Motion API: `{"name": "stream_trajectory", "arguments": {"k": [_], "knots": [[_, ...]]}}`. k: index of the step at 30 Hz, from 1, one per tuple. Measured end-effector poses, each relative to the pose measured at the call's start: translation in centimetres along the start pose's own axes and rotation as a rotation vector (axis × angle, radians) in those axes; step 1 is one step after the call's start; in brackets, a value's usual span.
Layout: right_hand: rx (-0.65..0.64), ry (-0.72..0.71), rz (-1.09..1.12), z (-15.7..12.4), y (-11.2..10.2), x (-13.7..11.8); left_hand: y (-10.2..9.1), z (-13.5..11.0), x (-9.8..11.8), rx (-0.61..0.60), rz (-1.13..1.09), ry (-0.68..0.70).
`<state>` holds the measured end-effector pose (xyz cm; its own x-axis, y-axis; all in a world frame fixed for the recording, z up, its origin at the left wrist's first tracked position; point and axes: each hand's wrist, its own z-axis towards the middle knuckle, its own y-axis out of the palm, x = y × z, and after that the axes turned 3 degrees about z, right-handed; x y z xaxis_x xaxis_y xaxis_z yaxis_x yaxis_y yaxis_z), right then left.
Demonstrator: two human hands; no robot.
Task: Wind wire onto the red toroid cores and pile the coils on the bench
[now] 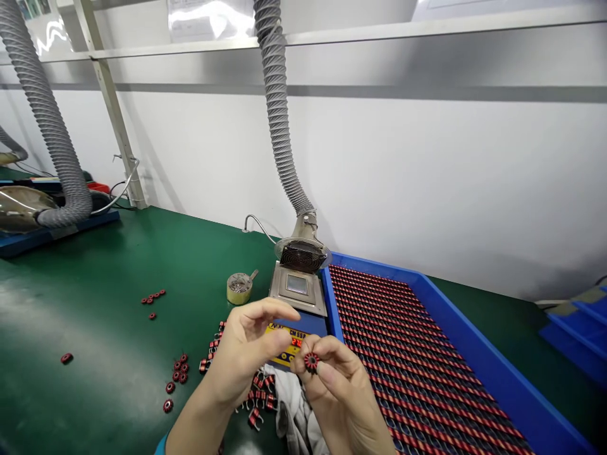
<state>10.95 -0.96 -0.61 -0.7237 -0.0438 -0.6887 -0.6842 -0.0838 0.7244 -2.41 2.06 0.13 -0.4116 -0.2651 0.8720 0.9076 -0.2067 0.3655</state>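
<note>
My right hand [339, 385] pinches a small toroidal coil [312, 362] with red and dark windings between thumb and fingers. Just left of it, my left hand [253, 341] is raised with thumb and fingers apart and nothing visible between them. Behind both hands stands a blue solder pot [303, 324] with a yellow label and a red digital display, partly hidden. Its square metal top [279, 287] surrounds a shiny bath. Below the hands, a pile of coils [258, 398] with wire leads lies beside a crumpled whitish cloth [291, 404].
A blue tray [441, 322] on the right holds dense rows of coils. A fume duct [279, 120] hangs over the solder pot. A small round tin [239, 289] stands left of it. Loose coils [180, 370] lie on the green table [109, 354]. Blue bins [583, 328] sit far right.
</note>
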Motion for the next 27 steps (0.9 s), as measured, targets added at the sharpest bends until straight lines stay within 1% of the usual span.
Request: {"name": "stream_trajectory", "arguments": {"k": [2,4,8,10,12,13,15,17,19,21,23,27], "knots": [[0.022,-0.01,0.001,0.1,-0.2,0.2,0.0,0.0,0.1,-0.106,0.1,-0.02],[0.022,-0.033,-0.024,0.3,-0.6,0.4,0.2,-0.1,0.0,-0.134,0.116,-0.028],[-0.073,-0.078,-0.107,0.5,-1.3,0.8,0.5,-0.2,-0.3,-0.042,0.031,-0.005],[-0.054,-0.059,-0.106,0.5,-1.1,0.6,0.2,-0.2,-0.3,0.033,0.011,0.043],[0.004,-0.024,-0.042,0.4,-0.6,0.2,-0.2,-0.1,-0.2,0.103,0.019,0.113],[0.03,-0.004,0.006,0.3,-0.3,0.0,-0.4,-0.1,-0.1,0.116,0.038,0.145],[0.071,0.047,0.111,0.2,0.0,-0.3,-0.7,-0.1,0.0,0.079,0.107,0.184],[0.09,0.101,0.209,0.3,-0.1,-0.4,-0.6,-0.1,0.2,-0.017,0.188,0.173],[0.065,0.137,0.283,0.5,-0.6,-0.3,-0.2,-0.3,0.3,-0.136,0.255,0.113],[0.003,0.147,0.324,0.7,-1.2,0.0,0.3,-0.5,0.3,-0.218,0.295,0.06],[-0.053,0.146,0.35,0.8,-1.7,0.2,0.8,-0.5,0.1,-0.228,0.297,0.066],[-0.052,0.138,0.365,0.7,-1.4,0.2,1.1,-0.4,-0.4,-0.152,0.228,0.156]]}}
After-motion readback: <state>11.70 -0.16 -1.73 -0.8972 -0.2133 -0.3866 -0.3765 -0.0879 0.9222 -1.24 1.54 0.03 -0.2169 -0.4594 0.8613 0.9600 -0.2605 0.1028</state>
